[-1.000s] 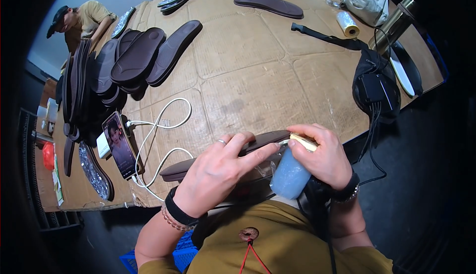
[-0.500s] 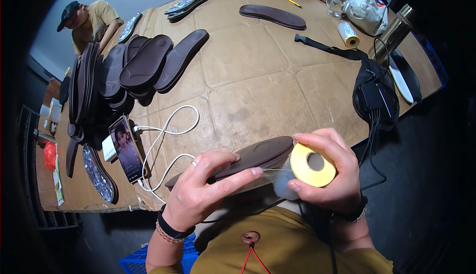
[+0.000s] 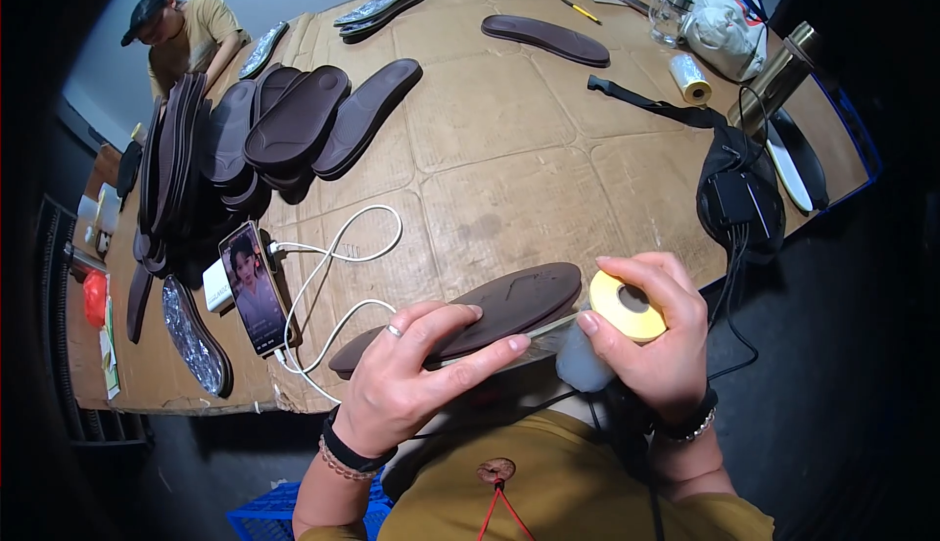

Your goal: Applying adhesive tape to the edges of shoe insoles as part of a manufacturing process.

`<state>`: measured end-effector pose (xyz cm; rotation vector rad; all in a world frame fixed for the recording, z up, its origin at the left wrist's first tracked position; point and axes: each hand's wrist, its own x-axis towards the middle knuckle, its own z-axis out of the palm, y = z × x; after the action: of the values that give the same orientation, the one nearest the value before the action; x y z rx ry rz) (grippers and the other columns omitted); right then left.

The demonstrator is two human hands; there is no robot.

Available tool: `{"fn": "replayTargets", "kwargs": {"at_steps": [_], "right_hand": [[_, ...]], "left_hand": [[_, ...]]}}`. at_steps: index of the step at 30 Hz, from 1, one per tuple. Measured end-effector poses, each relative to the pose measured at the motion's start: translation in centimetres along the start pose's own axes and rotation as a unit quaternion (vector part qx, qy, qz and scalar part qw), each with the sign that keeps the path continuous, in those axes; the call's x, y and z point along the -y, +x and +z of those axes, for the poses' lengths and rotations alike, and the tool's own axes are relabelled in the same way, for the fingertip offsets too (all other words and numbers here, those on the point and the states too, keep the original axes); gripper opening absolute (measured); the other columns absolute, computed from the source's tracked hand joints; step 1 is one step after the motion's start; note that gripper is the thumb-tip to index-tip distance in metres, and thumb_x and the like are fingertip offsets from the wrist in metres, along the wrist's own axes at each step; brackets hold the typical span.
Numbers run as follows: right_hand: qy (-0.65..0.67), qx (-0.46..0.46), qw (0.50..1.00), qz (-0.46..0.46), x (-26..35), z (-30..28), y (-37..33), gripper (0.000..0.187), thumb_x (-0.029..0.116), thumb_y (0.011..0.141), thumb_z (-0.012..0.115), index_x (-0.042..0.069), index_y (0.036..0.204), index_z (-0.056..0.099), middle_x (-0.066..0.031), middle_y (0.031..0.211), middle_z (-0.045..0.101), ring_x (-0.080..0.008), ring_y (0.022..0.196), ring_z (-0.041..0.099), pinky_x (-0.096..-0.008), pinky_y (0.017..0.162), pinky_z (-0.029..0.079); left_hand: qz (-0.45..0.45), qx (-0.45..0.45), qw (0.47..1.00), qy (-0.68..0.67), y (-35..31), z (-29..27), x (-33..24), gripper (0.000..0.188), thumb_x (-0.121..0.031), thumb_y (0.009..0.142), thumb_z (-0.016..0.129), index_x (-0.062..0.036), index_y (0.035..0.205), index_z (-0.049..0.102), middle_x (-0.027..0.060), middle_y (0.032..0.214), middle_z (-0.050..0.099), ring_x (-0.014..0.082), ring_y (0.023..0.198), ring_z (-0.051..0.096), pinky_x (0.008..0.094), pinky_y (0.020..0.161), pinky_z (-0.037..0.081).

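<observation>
A dark brown shoe sole lies slanted in front of me, near the table's front edge. My left hand is closed on its left part, with fingers on top and the index finger stretched along the near side. In my right hand is a roll of clear film with a yellow ring-shaped end, gripped between thumb and fingers. A strip of film runs from the roll to the near side of the sole. The roll sits just right of the sole's end. The sole's left underside is hidden by my left hand.
Stacked brown soles stand at the left, near a phone with a looping white cable. A film-wrapped sole lies by the left edge. Another film roll, a black waist bag and a flask are right. Two co-workers sit beyond.
The roll has tilted and moved slightly up and right, away from my left hand. More of the sole's end shows beside it. The left hand keeps its hold.
</observation>
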<state>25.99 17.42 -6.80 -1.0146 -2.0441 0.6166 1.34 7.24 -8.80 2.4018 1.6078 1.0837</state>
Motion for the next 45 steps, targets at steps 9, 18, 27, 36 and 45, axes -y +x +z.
{"fn": "replayTargets", "kwargs": {"at_steps": [9, 18, 27, 36, 45], "right_hand": [[0.009, 0.012, 1.000, 0.020, -0.6, 0.5, 0.3, 0.043, 0.018, 0.077, 0.091, -0.001, 0.112, 0.075, -0.0177, 0.099, 0.069, -0.0306, 0.089, 0.071, -0.0381, 0.080, 0.057], [0.036, 0.050, 0.997, 0.037, -0.5, 0.0, 1.1, 0.048, 0.020, 0.079, 0.090, 0.001, 0.120, 0.074, -0.0171, 0.101, 0.070, -0.0298, 0.090, 0.071, -0.0374, 0.082, 0.057], [0.009, 0.074, 0.997, -0.018, 0.6, -1.7, 2.3, 0.055, 0.017, 0.077, 0.085, 0.001, 0.128, 0.072, -0.0176, 0.105, 0.070, -0.0304, 0.096, 0.071, -0.0375, 0.087, 0.057], [0.070, 0.037, 0.994, -0.075, -0.1, -1.0, 1.5, 0.055, 0.016, 0.077, 0.088, 0.003, 0.128, 0.072, -0.0167, 0.112, 0.068, -0.0276, 0.097, 0.070, -0.0351, 0.088, 0.056], [0.007, -0.033, 0.998, -0.062, -0.1, -0.9, 0.7, 0.043, 0.017, 0.076, 0.093, 0.001, 0.112, 0.077, -0.0151, 0.109, 0.066, -0.0250, 0.096, 0.069, -0.0341, 0.084, 0.056]], "left_hand": [[0.011, 0.005, 1.000, -0.006, 0.0, 0.1, 0.0, 0.049, -0.007, 0.078, 0.076, -0.0263, 0.123, 0.080, 0.0103, 0.115, 0.065, 0.0300, 0.099, 0.069, 0.0393, 0.083, 0.058], [0.034, -0.025, 0.999, -0.003, -0.2, 0.4, 0.8, 0.045, -0.007, 0.076, 0.081, -0.0248, 0.117, 0.082, 0.0108, 0.115, 0.067, 0.0309, 0.099, 0.070, 0.0392, 0.084, 0.059], [0.040, -0.063, 0.996, -0.048, 0.3, 0.5, 1.3, 0.047, 0.001, 0.076, 0.082, -0.0213, 0.118, 0.081, 0.0123, 0.117, 0.066, 0.0315, 0.100, 0.069, 0.0395, 0.085, 0.060], [0.058, -0.082, 0.993, -0.060, 0.0, 0.3, 1.3, 0.046, 0.004, 0.077, 0.081, -0.0188, 0.117, 0.080, 0.0128, 0.118, 0.066, 0.0315, 0.101, 0.069, 0.0394, 0.085, 0.060], [0.070, -0.081, 0.994, -0.029, -0.1, 0.7, 1.5, 0.049, -0.007, 0.077, 0.080, -0.0270, 0.122, 0.082, 0.0067, 0.114, 0.064, 0.0264, 0.101, 0.068, 0.0358, 0.083, 0.061]]}}
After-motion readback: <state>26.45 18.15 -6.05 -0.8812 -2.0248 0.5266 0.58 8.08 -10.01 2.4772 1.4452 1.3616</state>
